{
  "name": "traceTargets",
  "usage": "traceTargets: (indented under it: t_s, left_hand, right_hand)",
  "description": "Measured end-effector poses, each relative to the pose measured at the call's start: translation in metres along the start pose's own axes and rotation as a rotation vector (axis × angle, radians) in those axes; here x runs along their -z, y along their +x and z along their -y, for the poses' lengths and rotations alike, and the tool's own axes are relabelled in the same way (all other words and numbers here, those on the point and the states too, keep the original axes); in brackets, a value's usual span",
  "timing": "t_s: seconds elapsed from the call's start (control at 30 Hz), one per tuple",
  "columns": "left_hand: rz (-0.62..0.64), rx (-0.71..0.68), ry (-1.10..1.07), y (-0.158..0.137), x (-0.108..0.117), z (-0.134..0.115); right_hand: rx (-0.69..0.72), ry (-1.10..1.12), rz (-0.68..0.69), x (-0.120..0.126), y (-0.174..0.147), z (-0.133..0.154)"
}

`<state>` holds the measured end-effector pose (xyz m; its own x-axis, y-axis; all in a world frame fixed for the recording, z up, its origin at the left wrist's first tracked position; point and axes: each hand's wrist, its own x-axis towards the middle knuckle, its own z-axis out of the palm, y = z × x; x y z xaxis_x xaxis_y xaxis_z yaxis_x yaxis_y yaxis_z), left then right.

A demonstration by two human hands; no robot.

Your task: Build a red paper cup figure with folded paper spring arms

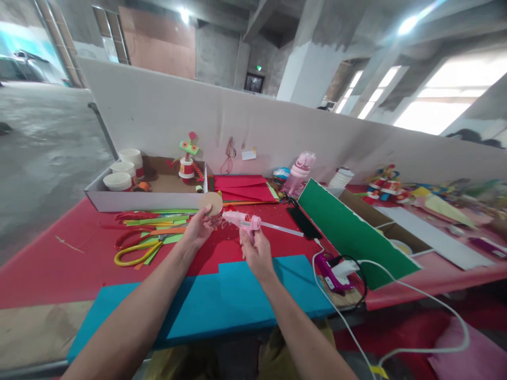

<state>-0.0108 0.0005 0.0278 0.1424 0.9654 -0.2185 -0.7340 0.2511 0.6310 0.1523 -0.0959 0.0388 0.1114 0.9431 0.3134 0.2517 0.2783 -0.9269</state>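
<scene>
My left hand (201, 228) pinches a round tan cardboard disc (211, 202) by its edge, over the red tabletop. Wrapped round the handle of a pink hot glue gun (242, 220) is my right hand (257, 252). The gun's nozzle points left, close to the lower right edge of the disc; whether they touch I cannot tell. A clear glue stick (282, 228) juts out of the gun's back end. Left of my hands lie yellow-handled scissors (137, 254) among green and orange paper strips (168, 219).
A white-sided box (146, 201) holds paper cups (118, 181) and a paper-cup figure (186, 166). Red paper (241, 188) lies behind my hands. At right stand a green board (352, 237), a pink bottle (300, 173) and a purple power strip (335, 274) with a white cable. Blue sheets (253, 295) line the front edge.
</scene>
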Motion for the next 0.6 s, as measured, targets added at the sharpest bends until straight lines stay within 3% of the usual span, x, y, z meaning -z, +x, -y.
traceTargets:
  t_s: [0.27, 0.43, 0.6]
  left_hand:
    - [0.051, 0.052, 0.001, -0.001, 0.004, -0.003]
    - [-0.010, -0.141, 0.046, 0.001, 0.003, -0.005]
    - [-0.021, -0.309, 0.270, 0.011, 0.008, -0.004]
  right_hand:
    - [-0.253, 0.536, 0.028, 0.000, 0.009, -0.003]
    - [-0.269, 0.607, -0.022, 0.008, 0.012, -0.004]
    - [-0.277, 0.608, -0.066, 0.016, 0.012, -0.006]
